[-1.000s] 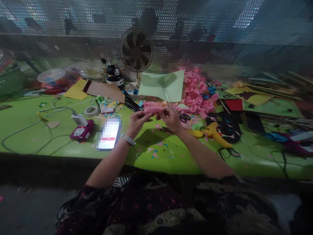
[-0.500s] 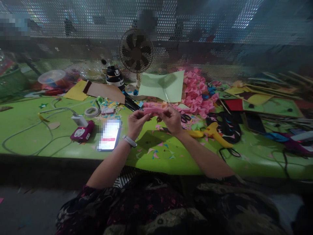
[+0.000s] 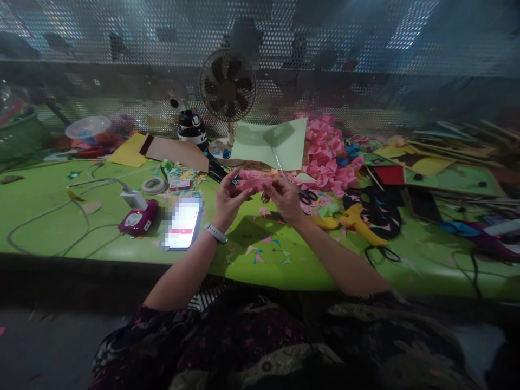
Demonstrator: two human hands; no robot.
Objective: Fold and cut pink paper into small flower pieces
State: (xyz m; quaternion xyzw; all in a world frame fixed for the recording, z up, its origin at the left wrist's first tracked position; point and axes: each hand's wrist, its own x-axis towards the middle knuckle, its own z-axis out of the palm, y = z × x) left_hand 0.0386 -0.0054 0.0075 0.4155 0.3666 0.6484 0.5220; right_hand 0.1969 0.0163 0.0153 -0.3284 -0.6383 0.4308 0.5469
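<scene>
A folded piece of pink paper [image 3: 255,184] is held up over the table between my two hands. My left hand [image 3: 227,203], with a pale band on its wrist, has the thumb against the paper's left end and the index finger raised off it. At the paper's right end, my right hand [image 3: 286,200] pinches with thumb and fingers. Behind the paper lies more pink paper [image 3: 266,174], partly covered by it. A large heap of folded pink paper pieces [image 3: 325,154] rises beyond my right hand. Small paper scraps [image 3: 257,253] are scattered below.
A lit phone [image 3: 182,225] lies left of my left wrist, beside a purple power adapter [image 3: 138,219] with cables. A pale green sheet [image 3: 270,142] and a fan [image 3: 228,86] stand behind. Right are yellow-handled tools [image 3: 361,223], black-handled scissors [image 3: 385,253] and stacked cards [image 3: 450,176].
My left index finger has lifted away from the pink paper and the left hand has opened a little. My right fingers have shifted slightly on the paper. The view has moved slightly.
</scene>
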